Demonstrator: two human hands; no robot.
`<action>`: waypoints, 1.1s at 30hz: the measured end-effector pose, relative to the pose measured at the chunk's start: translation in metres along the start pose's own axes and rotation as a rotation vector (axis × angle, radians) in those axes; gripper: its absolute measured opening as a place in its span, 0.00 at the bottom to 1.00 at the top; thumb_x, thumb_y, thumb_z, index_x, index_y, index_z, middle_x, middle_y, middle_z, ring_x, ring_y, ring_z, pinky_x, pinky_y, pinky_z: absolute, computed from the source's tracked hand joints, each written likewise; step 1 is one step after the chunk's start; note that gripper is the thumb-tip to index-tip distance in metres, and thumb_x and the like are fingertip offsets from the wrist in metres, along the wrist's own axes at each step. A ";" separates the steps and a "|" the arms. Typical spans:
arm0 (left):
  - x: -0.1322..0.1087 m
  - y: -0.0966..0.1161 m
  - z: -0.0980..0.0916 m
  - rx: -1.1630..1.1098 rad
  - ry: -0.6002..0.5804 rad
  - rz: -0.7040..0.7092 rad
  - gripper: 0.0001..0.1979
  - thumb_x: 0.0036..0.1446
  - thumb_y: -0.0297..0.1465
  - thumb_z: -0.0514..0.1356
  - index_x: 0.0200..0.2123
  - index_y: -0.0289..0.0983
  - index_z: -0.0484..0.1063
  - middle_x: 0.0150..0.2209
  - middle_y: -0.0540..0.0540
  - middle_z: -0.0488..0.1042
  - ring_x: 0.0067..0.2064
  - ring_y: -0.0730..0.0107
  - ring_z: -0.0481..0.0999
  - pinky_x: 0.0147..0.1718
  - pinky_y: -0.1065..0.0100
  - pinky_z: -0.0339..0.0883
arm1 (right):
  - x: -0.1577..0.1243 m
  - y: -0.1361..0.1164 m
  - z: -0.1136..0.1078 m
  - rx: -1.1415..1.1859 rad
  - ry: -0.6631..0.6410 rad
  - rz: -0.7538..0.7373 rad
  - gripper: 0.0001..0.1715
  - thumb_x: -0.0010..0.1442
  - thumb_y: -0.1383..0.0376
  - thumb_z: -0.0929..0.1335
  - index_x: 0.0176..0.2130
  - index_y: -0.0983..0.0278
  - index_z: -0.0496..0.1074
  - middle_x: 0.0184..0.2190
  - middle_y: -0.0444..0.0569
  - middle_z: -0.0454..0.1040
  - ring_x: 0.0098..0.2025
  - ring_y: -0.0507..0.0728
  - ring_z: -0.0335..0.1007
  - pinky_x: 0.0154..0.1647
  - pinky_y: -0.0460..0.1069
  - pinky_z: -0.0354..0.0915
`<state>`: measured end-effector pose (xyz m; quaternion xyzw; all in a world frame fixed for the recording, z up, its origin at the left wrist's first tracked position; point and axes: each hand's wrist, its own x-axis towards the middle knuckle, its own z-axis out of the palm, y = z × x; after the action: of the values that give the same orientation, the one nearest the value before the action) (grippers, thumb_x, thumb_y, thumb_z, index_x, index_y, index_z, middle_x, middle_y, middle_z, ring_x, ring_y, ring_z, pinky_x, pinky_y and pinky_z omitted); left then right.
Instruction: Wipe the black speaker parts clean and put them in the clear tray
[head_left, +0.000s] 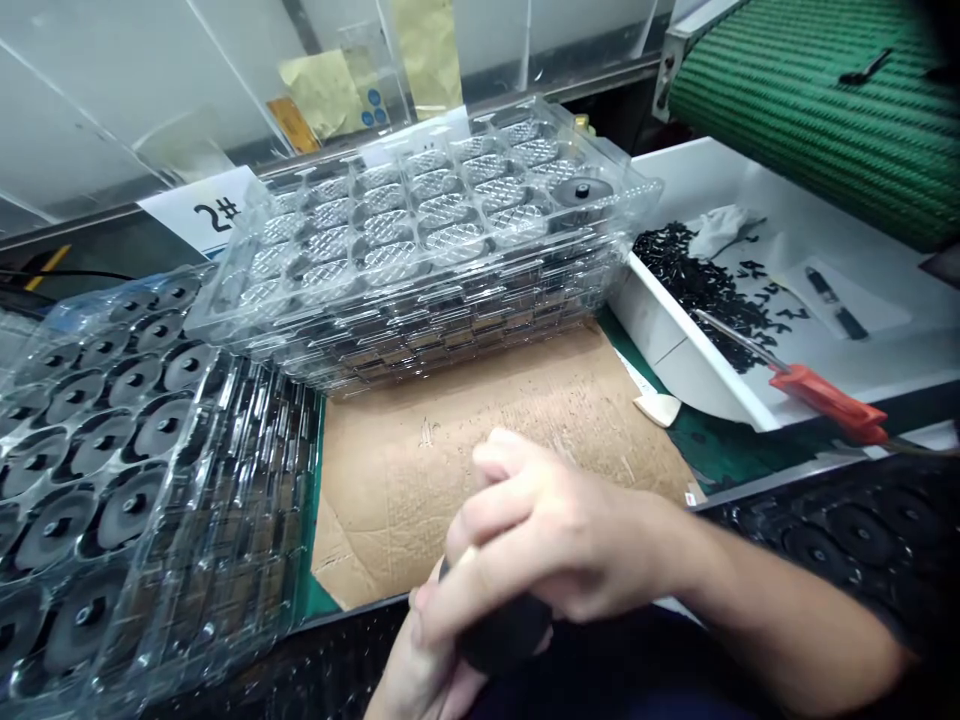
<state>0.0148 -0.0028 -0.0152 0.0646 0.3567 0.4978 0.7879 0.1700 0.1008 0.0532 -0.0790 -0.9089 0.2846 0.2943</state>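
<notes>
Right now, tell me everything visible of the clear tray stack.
This stack of clear plastic trays is several layers deep, dark parts showing through its sides. The top tray has rows of diamond-textured pockets, one black round part at the far right corner. It rests on brown cardboard, beside a second stack.

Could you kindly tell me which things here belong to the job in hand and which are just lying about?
Job: right hand, left hand, black object they hold, clear trays of black discs.

Lying about: cardboard sheet, white tray of small black pieces, red-handled tool, 2# card.
</notes>
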 end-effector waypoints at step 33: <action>0.006 0.025 -0.011 -0.186 -0.060 0.005 0.24 0.48 0.37 0.64 0.51 0.46 0.69 0.56 0.45 0.67 0.57 0.53 0.65 0.54 0.62 0.61 | -0.071 0.071 0.096 -0.140 0.227 0.826 0.18 0.65 0.66 0.58 0.53 0.61 0.64 0.44 0.52 0.70 0.44 0.57 0.68 0.43 0.52 0.67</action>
<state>-0.0088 0.0112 -0.0148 0.0066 0.2851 0.5286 0.7995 0.1703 0.0916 -0.0857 -0.4866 -0.7801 0.3055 0.2477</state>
